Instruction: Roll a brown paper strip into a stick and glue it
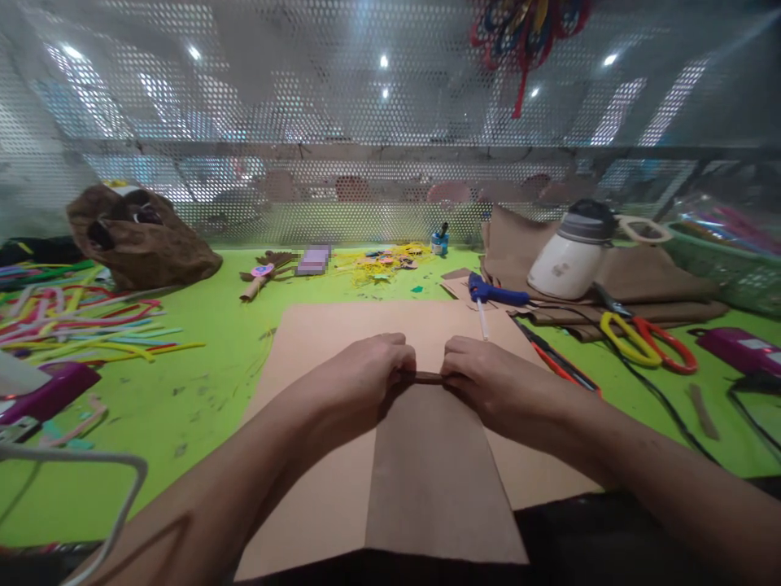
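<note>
Perf. screen [390, 114] spans the back, bright rm lights [384, 61] showing thru; lime-green surface [183, 391] in front, cluttered L & R. Tan sheet [317, 496] lies mid-surface w/ brown strip [433, 472] on top, brown bundle [146, 240] back L, white bottle [565, 256] back R. L hand [373, 368] & R hand [482, 374], slightly apart, both pinch the strip's far end; blue glue gun [497, 293] just past R hand.

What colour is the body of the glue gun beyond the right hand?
The glue gun has a dark blue body; the head view shows it.
</note>
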{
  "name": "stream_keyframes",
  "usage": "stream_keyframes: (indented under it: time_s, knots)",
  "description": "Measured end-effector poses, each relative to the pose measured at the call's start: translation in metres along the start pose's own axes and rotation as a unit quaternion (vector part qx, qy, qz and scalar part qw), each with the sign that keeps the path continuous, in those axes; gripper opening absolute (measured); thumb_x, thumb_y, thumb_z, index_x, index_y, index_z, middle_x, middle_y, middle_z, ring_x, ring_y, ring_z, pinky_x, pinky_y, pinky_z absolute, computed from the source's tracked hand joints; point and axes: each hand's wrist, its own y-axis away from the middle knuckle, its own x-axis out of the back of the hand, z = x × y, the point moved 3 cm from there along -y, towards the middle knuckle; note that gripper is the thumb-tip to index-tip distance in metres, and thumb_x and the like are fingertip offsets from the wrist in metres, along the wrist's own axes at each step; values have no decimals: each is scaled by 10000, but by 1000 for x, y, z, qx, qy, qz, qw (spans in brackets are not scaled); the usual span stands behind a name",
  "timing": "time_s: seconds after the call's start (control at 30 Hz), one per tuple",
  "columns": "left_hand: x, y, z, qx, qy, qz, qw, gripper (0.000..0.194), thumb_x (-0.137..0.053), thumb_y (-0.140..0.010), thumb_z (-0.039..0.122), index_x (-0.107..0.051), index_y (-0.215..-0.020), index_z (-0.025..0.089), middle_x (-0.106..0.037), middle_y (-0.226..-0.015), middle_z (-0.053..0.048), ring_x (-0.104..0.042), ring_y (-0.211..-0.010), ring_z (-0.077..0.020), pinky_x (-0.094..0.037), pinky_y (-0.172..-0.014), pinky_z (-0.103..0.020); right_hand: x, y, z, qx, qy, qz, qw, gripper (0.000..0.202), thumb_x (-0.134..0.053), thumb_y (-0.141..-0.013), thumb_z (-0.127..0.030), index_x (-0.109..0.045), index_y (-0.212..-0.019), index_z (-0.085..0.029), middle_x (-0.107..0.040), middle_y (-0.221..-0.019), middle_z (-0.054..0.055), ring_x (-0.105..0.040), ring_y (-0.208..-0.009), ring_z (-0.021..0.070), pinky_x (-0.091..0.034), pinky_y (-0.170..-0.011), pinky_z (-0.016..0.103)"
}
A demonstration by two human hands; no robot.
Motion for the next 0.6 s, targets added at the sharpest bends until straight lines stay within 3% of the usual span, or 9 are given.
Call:
stream_keyframes:
  time_s: [0.2, 0.6]
  knots:
    - [3, 2, -3, -10, 16, -36, 999, 238, -516, -718, 85, -618, -885, 220, -550, -880, -20, -509, -740, -149, -379, -651, -258, 1, 6, 1, 0, 6, -4, 1000, 145, -521, -863, -101, -644, -836, -174, -561, -831, 36, -502, -739, 148, -390, -665, 262]
    - [7, 3, 5, 28, 21, -50, 998, 114, -498, -807, 199, -611, -812, 213, -535, -826, -17, -491, -703, -153, -343, -600, -271, 6, 10, -14, 20, 55, 16, 998, 179, -481, -858, -47, -593, -803, -175, -547, -814, 23, -483, -759, 154, -352, -648, 276]
